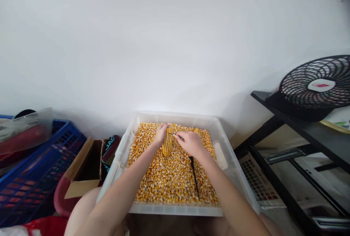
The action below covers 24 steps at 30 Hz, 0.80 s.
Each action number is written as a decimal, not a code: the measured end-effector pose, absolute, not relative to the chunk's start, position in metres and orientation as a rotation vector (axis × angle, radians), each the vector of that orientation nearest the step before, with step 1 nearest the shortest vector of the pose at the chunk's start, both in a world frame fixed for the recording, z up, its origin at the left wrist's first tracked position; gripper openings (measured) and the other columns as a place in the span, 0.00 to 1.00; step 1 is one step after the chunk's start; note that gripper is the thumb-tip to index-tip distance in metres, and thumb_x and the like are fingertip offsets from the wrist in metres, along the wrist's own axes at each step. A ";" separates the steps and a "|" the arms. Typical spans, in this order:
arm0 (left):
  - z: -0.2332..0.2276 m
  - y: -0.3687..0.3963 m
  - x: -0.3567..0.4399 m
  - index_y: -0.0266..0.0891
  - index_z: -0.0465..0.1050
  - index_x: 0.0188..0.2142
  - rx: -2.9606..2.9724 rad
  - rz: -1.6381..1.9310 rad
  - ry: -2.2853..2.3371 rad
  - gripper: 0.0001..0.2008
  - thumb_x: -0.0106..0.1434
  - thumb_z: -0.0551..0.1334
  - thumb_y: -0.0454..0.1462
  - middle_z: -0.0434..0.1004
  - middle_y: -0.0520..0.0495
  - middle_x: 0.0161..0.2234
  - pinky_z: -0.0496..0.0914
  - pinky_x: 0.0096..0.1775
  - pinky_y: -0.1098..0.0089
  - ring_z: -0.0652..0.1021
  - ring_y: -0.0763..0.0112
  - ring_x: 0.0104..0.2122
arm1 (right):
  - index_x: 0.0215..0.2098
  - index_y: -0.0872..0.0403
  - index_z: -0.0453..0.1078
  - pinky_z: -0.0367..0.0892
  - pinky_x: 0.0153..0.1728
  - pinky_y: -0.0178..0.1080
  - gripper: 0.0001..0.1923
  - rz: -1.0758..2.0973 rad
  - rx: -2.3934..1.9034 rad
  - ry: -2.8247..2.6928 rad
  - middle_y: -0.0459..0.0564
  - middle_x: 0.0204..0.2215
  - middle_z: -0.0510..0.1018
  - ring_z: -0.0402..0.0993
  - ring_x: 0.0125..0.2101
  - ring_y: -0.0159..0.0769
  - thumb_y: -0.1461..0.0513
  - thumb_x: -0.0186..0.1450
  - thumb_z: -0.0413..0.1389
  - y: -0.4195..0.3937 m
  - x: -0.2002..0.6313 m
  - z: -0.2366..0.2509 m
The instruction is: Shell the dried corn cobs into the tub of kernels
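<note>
A clear plastic bin sits in front of me, filled with loose yellow corn kernels. My left hand grips the top of a corn cob that stands upright in the kernels. My right hand holds a thin tool with a greenish tip pressed against the cob's upper part. A black cord or handle trails from under my right wrist across the kernels.
A blue plastic crate stands at the left, with an open cardboard box beside the bin. A black table at the right carries a black fan. A white wall rises behind the bin.
</note>
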State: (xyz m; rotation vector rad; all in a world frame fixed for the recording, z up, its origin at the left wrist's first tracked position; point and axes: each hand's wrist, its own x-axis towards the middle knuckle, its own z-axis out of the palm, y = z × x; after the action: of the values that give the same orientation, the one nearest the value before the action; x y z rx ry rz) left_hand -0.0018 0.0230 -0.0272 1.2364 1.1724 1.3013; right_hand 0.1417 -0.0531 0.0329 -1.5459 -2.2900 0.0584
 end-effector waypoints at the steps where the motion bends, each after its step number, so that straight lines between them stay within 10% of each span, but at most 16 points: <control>1: -0.026 0.022 -0.002 0.38 0.65 0.19 1.223 1.290 1.123 0.11 0.49 0.55 0.43 0.68 0.51 0.20 0.65 0.32 0.69 0.70 0.69 0.25 | 0.34 0.50 0.72 0.52 0.27 0.33 0.15 0.042 -1.552 -2.291 0.46 0.28 0.78 0.71 0.27 0.32 0.57 0.66 0.45 -0.054 0.141 0.033; 24: -0.024 0.012 0.007 0.40 0.54 0.18 1.432 1.387 1.296 0.12 0.55 0.51 0.41 0.57 0.54 0.19 0.57 0.30 0.71 0.62 0.71 0.25 | 0.29 0.53 0.72 0.52 0.26 0.34 0.20 -0.014 -1.746 -2.302 0.52 0.25 0.78 0.70 0.24 0.34 0.58 0.67 0.41 -0.060 0.135 0.042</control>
State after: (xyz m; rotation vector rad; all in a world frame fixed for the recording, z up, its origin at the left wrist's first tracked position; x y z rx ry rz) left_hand 0.0067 0.0121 -0.0242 1.4317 1.2958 1.3872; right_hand 0.1345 -0.0602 0.0424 -1.7463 -2.3023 -0.0143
